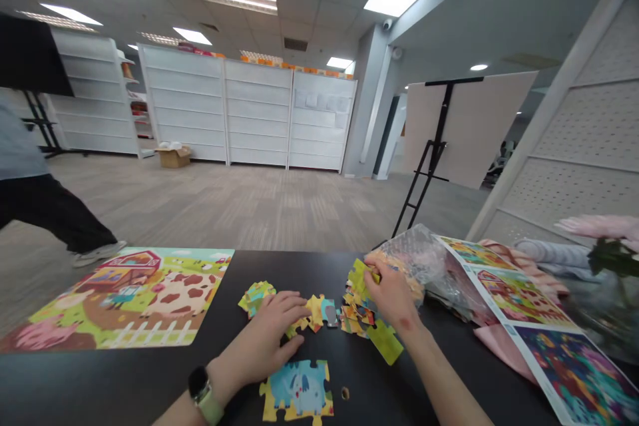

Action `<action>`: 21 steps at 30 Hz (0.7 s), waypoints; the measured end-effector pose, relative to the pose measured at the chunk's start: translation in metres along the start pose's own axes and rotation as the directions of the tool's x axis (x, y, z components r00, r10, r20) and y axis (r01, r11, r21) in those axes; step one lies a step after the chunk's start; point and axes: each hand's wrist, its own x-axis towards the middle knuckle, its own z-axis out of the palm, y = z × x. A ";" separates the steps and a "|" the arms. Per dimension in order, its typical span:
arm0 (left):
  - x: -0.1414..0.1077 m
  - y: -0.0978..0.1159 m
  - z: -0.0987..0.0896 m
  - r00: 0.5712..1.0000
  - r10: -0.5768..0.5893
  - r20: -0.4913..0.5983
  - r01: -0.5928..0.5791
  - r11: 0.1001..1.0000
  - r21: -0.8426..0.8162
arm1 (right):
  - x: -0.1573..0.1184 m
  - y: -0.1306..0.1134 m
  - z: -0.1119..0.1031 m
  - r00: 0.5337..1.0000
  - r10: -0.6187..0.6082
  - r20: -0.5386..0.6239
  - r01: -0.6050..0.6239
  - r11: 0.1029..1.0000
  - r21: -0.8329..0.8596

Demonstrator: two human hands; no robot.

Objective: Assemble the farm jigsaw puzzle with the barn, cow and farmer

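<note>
My right hand (392,289) pinches a yellow-green jigsaw piece (358,275) over a loose heap of puzzle pieces (355,314). Beside my right wrist lies a larger green piece (386,341). My left hand (273,327) rests palm down, fingers stretched out, partly covering some pieces; what lies under it is hidden. Left of its fingers sits a small green cluster of pieces (257,295). A yellow and grey-blue piece (323,311) lies between the hands. Nearer to me is a joined section with a blue elephant (299,391).
A farm picture board (184,296) lies at the left of the black table (219,379). On the right are a clear plastic bag (424,256), a printed picture sheet (524,293), folded cloths and a pink flower (594,226). Another person (44,206) walks at the far left.
</note>
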 end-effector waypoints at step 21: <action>0.014 -0.008 -0.007 1.000 0.022 -0.019 -0.027 0.945 -0.325 | 0.000 0.005 -0.004 0.952 -0.088 0.292 0.106 0.993 -0.046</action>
